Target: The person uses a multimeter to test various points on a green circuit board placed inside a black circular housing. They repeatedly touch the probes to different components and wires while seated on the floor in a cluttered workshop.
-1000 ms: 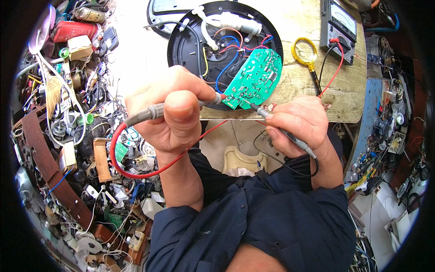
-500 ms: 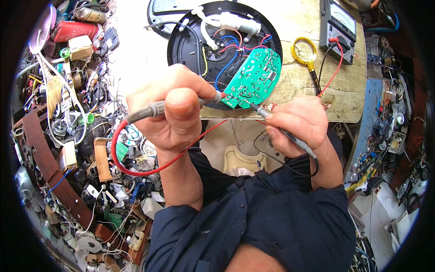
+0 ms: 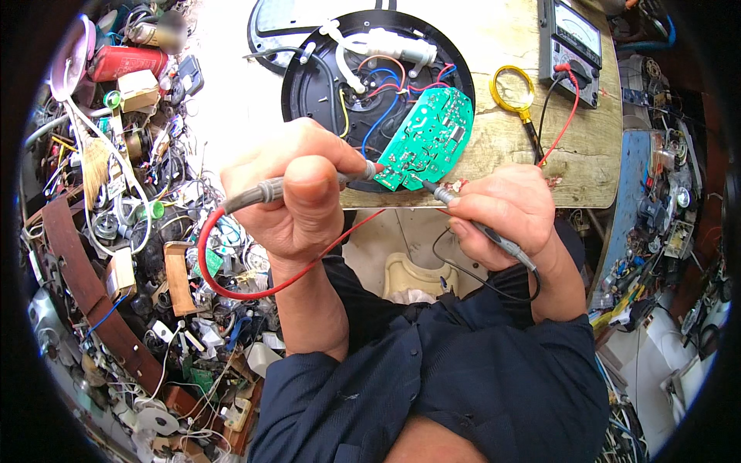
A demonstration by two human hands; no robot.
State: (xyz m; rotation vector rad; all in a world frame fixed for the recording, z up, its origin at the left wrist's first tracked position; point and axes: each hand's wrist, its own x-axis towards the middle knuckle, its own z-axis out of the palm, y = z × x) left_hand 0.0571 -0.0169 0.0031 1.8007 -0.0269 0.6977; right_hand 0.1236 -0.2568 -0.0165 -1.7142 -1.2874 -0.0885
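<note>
My left hand [image 3: 297, 185] is closed around a grey test probe [image 3: 261, 193] with a thick red lead. That probe's front end is at the lower left corner of a green circuit board [image 3: 432, 135]. My right hand [image 3: 511, 210] pinches a second grey probe [image 3: 498, 241] with a black lead, its tip at the board's lower edge. Whether either tip touches metal is too small to tell. The board lies tilted over the near right part of a round black housing [image 3: 309, 96], which holds coloured wires and a white tube assembly [image 3: 397, 48].
An analog multimeter [image 3: 567, 65] with red and black leads plugged in stands at the table's far right. Beside it lies a yellow-rimmed magnifying glass [image 3: 527, 116]. Piled parts and cables [image 3: 201, 324] fill the left side; more clutter [image 3: 664, 231] lines the right, beyond the wooden table [image 3: 587, 162].
The view has shifted slightly, so the housing and board appear a little lower and further left. Both hands keep their probes at nearly the same places on the board.
</note>
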